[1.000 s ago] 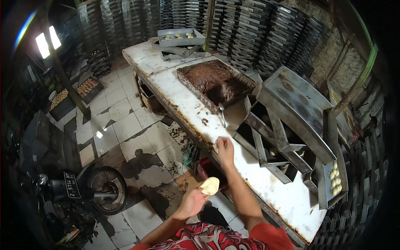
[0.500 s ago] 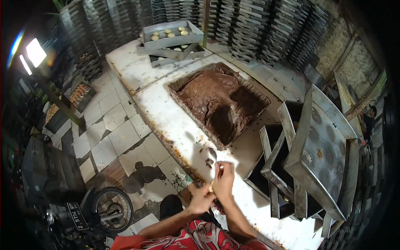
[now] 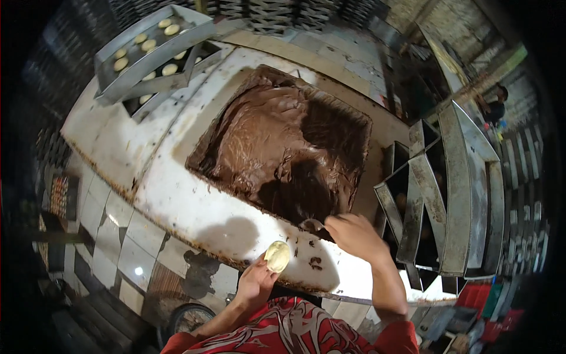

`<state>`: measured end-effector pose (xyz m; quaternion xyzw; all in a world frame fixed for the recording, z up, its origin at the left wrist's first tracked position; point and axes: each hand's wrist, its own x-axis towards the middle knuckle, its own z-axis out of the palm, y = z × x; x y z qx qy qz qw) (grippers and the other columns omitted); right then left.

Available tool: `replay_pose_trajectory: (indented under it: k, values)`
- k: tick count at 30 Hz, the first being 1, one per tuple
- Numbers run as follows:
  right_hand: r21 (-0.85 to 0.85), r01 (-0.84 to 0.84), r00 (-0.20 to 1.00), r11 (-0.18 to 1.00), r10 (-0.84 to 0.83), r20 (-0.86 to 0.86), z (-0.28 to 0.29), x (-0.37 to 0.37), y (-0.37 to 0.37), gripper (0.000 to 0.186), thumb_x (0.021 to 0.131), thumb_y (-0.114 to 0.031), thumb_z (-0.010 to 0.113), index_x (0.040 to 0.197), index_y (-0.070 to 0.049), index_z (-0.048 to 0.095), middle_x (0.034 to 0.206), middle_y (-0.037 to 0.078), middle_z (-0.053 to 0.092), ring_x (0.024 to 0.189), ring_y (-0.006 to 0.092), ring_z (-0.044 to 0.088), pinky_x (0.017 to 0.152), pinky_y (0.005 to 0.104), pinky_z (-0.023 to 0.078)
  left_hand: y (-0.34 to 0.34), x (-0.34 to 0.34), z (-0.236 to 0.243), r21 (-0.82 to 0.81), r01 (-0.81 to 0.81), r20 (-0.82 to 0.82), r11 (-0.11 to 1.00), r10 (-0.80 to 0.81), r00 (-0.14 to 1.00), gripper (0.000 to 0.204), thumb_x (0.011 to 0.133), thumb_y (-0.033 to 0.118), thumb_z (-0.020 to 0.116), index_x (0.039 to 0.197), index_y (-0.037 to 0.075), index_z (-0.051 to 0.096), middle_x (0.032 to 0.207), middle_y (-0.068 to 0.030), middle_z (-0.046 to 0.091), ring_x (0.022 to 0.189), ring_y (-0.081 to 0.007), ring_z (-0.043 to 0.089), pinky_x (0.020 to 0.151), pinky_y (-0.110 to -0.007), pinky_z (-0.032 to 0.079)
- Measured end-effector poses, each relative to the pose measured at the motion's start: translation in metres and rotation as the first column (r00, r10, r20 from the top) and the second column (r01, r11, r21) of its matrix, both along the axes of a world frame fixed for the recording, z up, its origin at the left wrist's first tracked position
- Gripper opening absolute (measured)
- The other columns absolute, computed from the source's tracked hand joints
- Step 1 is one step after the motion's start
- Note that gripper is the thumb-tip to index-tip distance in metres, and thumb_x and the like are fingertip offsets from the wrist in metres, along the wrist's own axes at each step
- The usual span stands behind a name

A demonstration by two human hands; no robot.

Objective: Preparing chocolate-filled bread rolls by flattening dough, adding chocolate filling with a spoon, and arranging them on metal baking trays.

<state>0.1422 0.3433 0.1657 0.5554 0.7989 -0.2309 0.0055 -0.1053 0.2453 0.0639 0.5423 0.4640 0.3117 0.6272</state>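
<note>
Dough disc (image 3: 277, 256) is held at lower centre of the frame by the left hand (image 3: 256, 280), gripped at its lower edge by the fingers, with the broad pale face turned up. Its long axis is pointed up the frame, leaned slightly right. Spoon (image 3: 311, 225) is grasped in the right hand (image 3: 356, 236), right of centre; its handle is mostly hidden by the fingers, its bowl is pointed left, and its axis is set roughly across the frame. Key relation: brown paste (image 3: 253, 135) is spread in the tray (image 3: 367, 135) up-frame of both hands; the right hand is nearer, with the bowl placed at the tray's near edge, up and right of the dough. Contact between bowl and paste can't be told. Dough is kept clear of the tray, over the near edge of the white table (image 3: 171, 189). Stacked metal pans (image 3: 457, 200) are seen at right of the frame. Versus half a second ago: hands were together with dough mostly covered; now they are apart, the dough face is exposed, the spoon is brought to the tray, and the tray is shown larger and higher.
</note>
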Motion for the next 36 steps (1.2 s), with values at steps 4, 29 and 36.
replay_pose_trajectory:
  k: [4, 29, 36]
  values:
    - [0.224, 0.381, 0.874, 0.897, -0.27, -0.404, 0.005, -0.031, -0.07, 0.012, 0.077, -0.007, 0.064, 0.088, -0.009, 0.06, 0.07, 0.009, 0.059, 0.065, 0.0285, 0.06, 0.059, 0.0386, 0.05, 0.04, 0.016, 0.039, -0.696, 0.158, 0.677, 0.7, 0.568, 0.468, 0.056, 0.092, 0.033, 0.043, 0.133, -0.004, 0.034, 0.135, -0.0119, 0.043, 0.125, -0.0224, 0.039, 0.111, -0.037, 0.023]
    - [0.545, -0.172, 0.848, 0.82, 0.405, -0.341, -0.039, -0.003, -0.268, 0.031, 0.079, -0.009, 0.068, 0.106, -0.002, 0.054, 0.087, 0.016, 0.059, 0.074, 0.0313, 0.06, 0.066, 0.0354, 0.05, -0.188, 0.109, 0.029, -0.741, -0.241, 0.506, 0.626, 0.758, 0.412, 0.047, 0.084, 0.005, 0.052, 0.128, 0.002, 0.036, 0.107, -0.0089, 0.053, 0.095, -0.0175, 0.052, 0.084, -0.03, 0.044]
    - [-0.591, -0.097, 0.642, 0.801, -0.403, -0.652, -0.03, 0.045, -0.299, 0.024, 0.083, -0.005, 0.064, 0.101, 0.0, 0.05, 0.084, 0.014, 0.066, 0.07, 0.0176, 0.065, 0.06, 0.029, 0.052, -0.226, 0.097, 0.026, -0.172, 0.247, 0.366, 0.954, -0.17, 0.915, 0.032, 0.093, 0.019, 0.051, 0.12, 0.001, 0.047, 0.085, -0.0012, 0.055, 0.074, -0.0076, 0.05, 0.066, -0.021, 0.043]
